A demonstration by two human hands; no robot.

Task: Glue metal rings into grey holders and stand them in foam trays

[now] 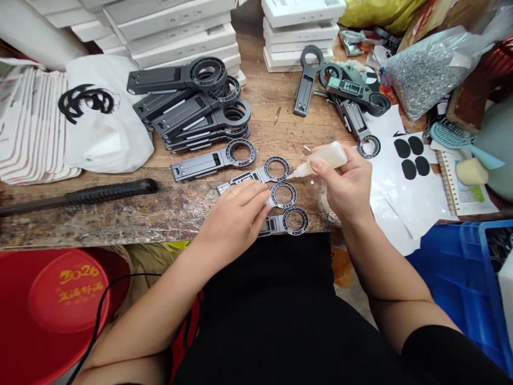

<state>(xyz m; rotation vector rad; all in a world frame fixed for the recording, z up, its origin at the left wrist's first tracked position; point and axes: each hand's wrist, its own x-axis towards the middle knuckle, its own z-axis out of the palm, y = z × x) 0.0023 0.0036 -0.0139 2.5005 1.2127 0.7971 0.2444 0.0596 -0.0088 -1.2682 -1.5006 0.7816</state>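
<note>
Far left, below desk edge: round red plastic lid with gold lettering (64, 299). On the worn wooden desk (160, 208): long black ribbed-handle tool (108, 191), lying flat near the front edge. Behind it: white plastic bag with black rings (100, 115). Further right: stack of dark grey plastic ring-ended brackets (196, 109), piled in layers before white cardboard boxes (180, 32).

Centre, front edge: three silver-grey ring-ended metal holders (276, 171), side by side, rings pointing right. Left hand (236, 219), gold ring on one finger, laid flat, fingers extended and pressing on the middle holders, gripping nothing. Right hand (344, 184) closed around a small translucent squeeze bottle (320, 159), nozzle tip aimed left and down, just above the ring of the rearmost holder.

Right of centre, rear: loose heap of dark grey brackets (348, 93). Beside the right hand: white paper sheet with four black oval pads (411, 155). Far right: clear bag of small grey parts (425, 69); blue plastic crate (460, 267) below desk level.
</note>
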